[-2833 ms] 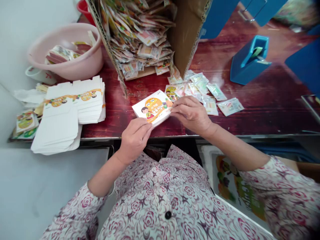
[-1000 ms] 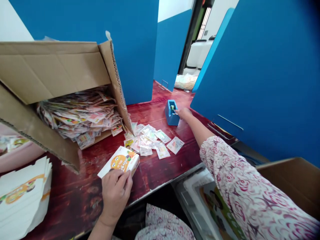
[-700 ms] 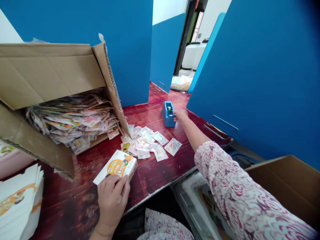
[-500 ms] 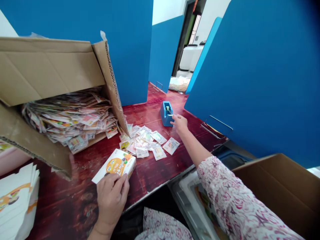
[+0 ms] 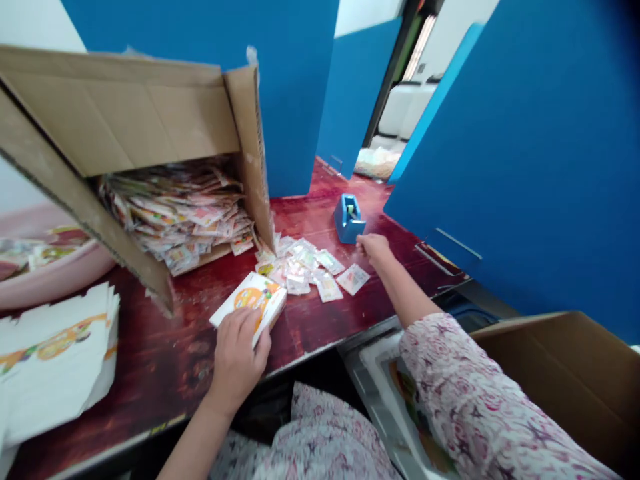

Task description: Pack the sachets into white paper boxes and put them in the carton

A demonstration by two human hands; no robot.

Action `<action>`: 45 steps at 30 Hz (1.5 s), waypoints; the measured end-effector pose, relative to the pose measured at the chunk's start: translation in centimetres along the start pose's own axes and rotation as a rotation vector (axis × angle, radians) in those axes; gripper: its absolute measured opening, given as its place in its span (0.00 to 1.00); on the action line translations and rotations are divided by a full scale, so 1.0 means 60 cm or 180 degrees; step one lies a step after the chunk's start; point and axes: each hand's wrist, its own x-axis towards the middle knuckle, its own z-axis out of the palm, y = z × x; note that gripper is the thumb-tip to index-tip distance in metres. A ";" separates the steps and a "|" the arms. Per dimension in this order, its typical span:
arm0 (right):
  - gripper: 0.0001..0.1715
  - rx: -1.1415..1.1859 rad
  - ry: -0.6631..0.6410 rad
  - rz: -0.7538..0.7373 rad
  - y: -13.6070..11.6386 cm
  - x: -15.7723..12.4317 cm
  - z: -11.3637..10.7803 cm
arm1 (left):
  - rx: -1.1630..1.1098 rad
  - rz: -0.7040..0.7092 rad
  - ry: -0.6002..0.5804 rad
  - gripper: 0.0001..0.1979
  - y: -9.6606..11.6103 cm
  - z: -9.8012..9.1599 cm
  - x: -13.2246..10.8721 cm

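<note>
My left hand (image 5: pixel 239 349) rests closed on the near end of a small white and orange printed box (image 5: pixel 251 298), which lies flat on the dark red table (image 5: pixel 200 333). My right hand (image 5: pixel 374 246) is stretched out just in front of a blue tape dispenser (image 5: pixel 349 218). Its fingers are pinched together, and I cannot make out what is between them. Several small clear sachets (image 5: pixel 313 269) are scattered between the two hands.
A big cardboard carton (image 5: pixel 150 133) lies on its side, full of sachets (image 5: pixel 180 210). A pink basin (image 5: pixel 55 277) and a stack of flat white box blanks (image 5: pixel 55 350) sit left. Blue partitions (image 5: pixel 525 153) stand behind. A brown carton (image 5: pixel 565 373) and a tray (image 5: pixel 395 393) are lower right.
My right hand reached to the tape dispenser, then drew back a little toward me with fingers pinched. My left hand stayed on the small box.
</note>
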 end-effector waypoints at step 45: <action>0.19 0.0282 -0.1342 -0.1611 0.084 -0.300 0.164 | -0.0654 -0.1578 -0.0070 0.17 -0.089 -0.031 0.022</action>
